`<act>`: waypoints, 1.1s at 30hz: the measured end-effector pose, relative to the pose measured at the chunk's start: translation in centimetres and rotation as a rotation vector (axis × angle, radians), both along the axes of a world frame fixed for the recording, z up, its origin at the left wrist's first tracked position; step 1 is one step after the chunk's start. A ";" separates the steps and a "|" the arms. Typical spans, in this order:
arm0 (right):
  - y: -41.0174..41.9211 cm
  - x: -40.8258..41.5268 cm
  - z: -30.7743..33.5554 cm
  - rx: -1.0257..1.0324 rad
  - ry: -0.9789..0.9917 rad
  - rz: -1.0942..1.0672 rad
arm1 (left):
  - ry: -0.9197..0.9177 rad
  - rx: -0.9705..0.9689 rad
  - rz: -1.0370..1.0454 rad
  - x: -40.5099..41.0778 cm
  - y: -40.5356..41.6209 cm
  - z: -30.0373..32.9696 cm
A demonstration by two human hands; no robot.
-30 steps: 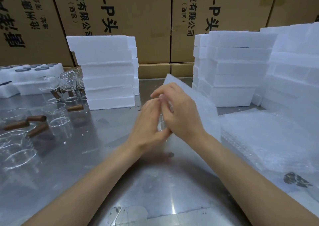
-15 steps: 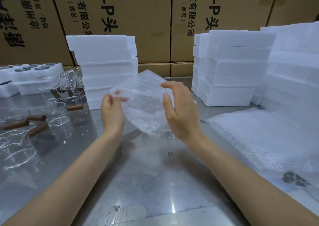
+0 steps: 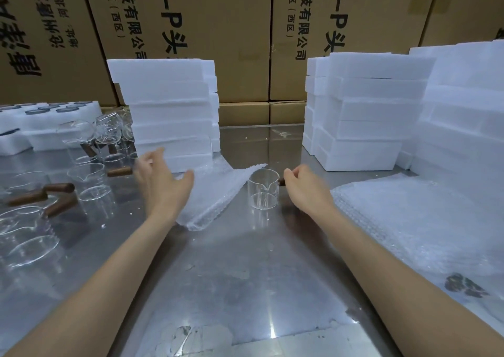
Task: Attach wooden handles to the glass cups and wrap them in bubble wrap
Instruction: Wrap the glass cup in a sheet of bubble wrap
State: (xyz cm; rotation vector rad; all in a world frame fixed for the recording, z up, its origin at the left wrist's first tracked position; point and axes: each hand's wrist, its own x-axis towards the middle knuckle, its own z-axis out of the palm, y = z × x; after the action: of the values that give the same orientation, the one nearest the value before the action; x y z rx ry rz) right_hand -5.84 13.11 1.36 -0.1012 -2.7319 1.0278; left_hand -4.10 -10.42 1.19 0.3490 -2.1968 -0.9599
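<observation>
A clear glass cup (image 3: 263, 190) stands upright on the steel table (image 3: 245, 274), spout toward me. My right hand (image 3: 304, 188) has its fingers curled around the cup's wooden handle (image 3: 282, 181), of which only a brown stub shows. Just left of the cup lies one bubble wrap sheet (image 3: 218, 193), flat on the table. My left hand (image 3: 161, 182) hovers over the sheet's left edge with fingers spread, blurred and holding nothing. More glass cups (image 3: 90, 182) and loose wooden handles (image 3: 58, 188) sit at the left.
A pile of bubble wrap sheets (image 3: 409, 220) lies at the right. White foam stacks stand behind on the left (image 3: 169, 111) and on the right (image 3: 365, 111). A foam tray (image 3: 49, 122) sits at far left. Cardboard boxes (image 3: 218, 29) wall off the back.
The bubble wrap sheet held up between both hands now lies on the table. The cup stands beside it. My hands have moved apart, the left one leftward.
</observation>
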 end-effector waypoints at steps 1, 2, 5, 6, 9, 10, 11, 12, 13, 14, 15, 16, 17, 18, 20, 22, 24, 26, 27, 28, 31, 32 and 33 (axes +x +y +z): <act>0.1 -0.2 -0.1 0.034 -0.046 0.003 | 0.030 0.001 -0.145 0.3 0.6 0.3; 0.2 -0.4 -0.2 0.057 -0.061 0.007 | 0.031 0.027 -0.294 0.7 1.5 0.5; 0.4 -0.6 0.1 -0.020 -0.065 0.046 | -0.094 -0.120 -0.525 1.7 3.4 0.2; 0.5 -0.6 0.2 -0.086 -0.069 0.062 | -0.159 -0.218 -0.543 1.7 3.6 -0.1; 0.7 -0.5 0.7 -0.360 -0.067 0.085 | -0.274 -0.364 -0.557 1.3 3.6 -0.7; 0.7 -0.5 0.9 -0.479 -0.073 0.085 | -0.288 -0.348 -0.557 1.2 3.5 -0.7; 0.7 -0.4 1.0 -0.596 -0.073 0.083 | -0.301 -0.326 -0.556 1.2 3.4 -0.6; 0.7 -0.4 1.1 -0.683 -0.057 0.072 | -0.322 -0.299 -0.557 1.2 3.4 -0.4; 0.8 -0.4 1.2 -0.739 -0.029 0.052 | -0.345 -0.266 -0.560 1.3 3.4 -0.3; 0.9 -0.5 1.4 -0.786 -0.002 0.030 | -0.364 -0.232 -0.557 1.3 3.3 -0.3; 1.1 -0.5 1.5 -0.833 0.021 0.009 | -0.370 -0.209 -0.540 1.3 3.3 -0.3; 1.3 -0.6 1.7 -0.883 0.036 -0.006 | -0.361 -0.200 -0.512 1.3 3.2 -0.3; 1.4 -0.6 1.8 -0.934 0.044 -0.012 | -0.343 -0.196 -0.484 1.2 3.2 -0.3; 1.5 -0.6 1.9 -0.985 0.045 -0.009 | -0.325 -0.185 -0.464 1.1 3.1 -0.3; 1.5 -0.2 2.2 -1.095 0.031 0.024 | -0.294 -0.131 -0.450 1.0 3.2 -0.3; 1.3 0.2 2.5 -1.209 0.001 0.097 | -0.257 -0.056 -0.447 1.0 3.2 -0.3; 1.0 0.6 2.8 -1.280 -0.043 0.214 | -0.214 -0.006 -0.453 1.0 3.2 -0.3; 0.5 1.0 2.9 -1.264 -0.074 0.351 | -0.193 0.017 -0.468 0.8 3.4 -0.2; 0.3 1.2 2.9 -1.233 -0.085 0.411 | -0.194 0.017 -0.478 0.8 3.5 -0.2; 0.0 1.3 2.9 -1.194 -0.099 0.461 | -0.199 0.014 -0.487 0.8 3.6 -0.2; -0.6 1.5 2.6 -1.051 -0.140 0.527 | -0.176 0.031 -0.462 0.8 3.8 -0.1; -0.6 1.4 2.4 -1.001 -0.142 0.510 | -0.137 0.060 -0.432 0.8 3.7 0.0; -0.6 1.4 2.2 -0.954 -0.132 0.484 | -0.087 0.092 -0.393 0.9 3.7 0.1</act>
State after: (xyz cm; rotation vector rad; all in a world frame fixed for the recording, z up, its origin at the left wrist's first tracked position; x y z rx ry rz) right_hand -4.48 12.47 3.59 0.3675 -2.1371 2.4366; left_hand -3.23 -6.76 1.31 -0.0036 -2.3546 -1.2788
